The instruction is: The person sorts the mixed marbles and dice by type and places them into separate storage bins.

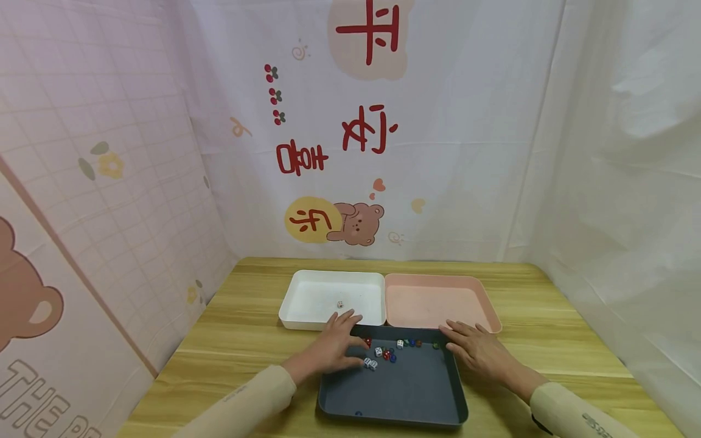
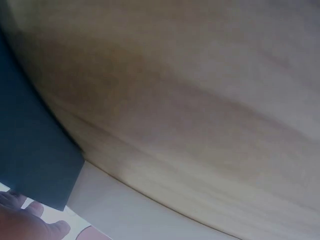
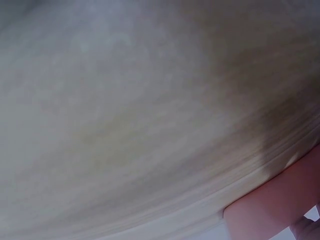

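Note:
A dark blue-grey tray [image 1: 411, 395] lies nearest the person, with several small dice in it. Two white dice [image 1: 370, 364] sit near its left side; a red die [image 1: 386, 354] and a blue die [image 1: 393, 359] lie close by, among others toward the far edge. My left hand [image 1: 333, 348] reaches over the tray's left rim, fingers extended and thumb near the white dice, seemingly holding nothing. My right hand [image 1: 483, 350] rests at the tray's far right corner with its fingers spread. The left wrist view shows the left hand's fingers [image 2: 32, 222] only partly.
Behind the dark tray stand a white tray [image 1: 312, 298] with one white die [image 1: 339, 304] in it, and a pink tray [image 1: 432, 298] side by side. All rest on a wood-grain table [image 1: 547, 316]. Printed cloth [image 1: 460, 152] hangs around the table.

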`<state>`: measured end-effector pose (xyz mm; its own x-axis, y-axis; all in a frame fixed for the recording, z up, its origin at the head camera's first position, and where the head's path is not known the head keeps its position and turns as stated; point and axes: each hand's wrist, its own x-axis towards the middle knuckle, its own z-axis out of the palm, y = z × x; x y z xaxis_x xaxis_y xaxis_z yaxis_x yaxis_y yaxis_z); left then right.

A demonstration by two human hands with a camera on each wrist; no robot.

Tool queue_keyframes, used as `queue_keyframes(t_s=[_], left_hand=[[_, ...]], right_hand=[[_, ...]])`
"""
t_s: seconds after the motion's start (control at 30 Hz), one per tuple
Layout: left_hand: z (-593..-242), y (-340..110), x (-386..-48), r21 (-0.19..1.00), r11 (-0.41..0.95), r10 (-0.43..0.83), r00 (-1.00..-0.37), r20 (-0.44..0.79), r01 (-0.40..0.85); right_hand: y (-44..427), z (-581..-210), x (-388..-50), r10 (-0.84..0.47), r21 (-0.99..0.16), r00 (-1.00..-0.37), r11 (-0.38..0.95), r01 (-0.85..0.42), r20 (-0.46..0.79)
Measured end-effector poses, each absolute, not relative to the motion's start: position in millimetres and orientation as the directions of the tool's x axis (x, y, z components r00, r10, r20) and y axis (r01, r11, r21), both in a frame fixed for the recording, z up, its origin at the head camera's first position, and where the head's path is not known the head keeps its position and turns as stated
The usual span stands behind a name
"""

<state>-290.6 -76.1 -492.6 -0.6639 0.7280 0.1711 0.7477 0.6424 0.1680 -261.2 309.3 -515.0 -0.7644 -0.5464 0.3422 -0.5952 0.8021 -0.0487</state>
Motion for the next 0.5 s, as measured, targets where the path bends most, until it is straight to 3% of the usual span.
queue_keyframes(t_s=[0.5], left_hand=[[-497.8,-68.2,-287.0,0.114,0.636,0.748,-0.645,0.157,0.764]], right_hand=[[310.4,-516.9,-261.9,-0.542,-0.056,-0.763,0.801,-0.596,0.352]])
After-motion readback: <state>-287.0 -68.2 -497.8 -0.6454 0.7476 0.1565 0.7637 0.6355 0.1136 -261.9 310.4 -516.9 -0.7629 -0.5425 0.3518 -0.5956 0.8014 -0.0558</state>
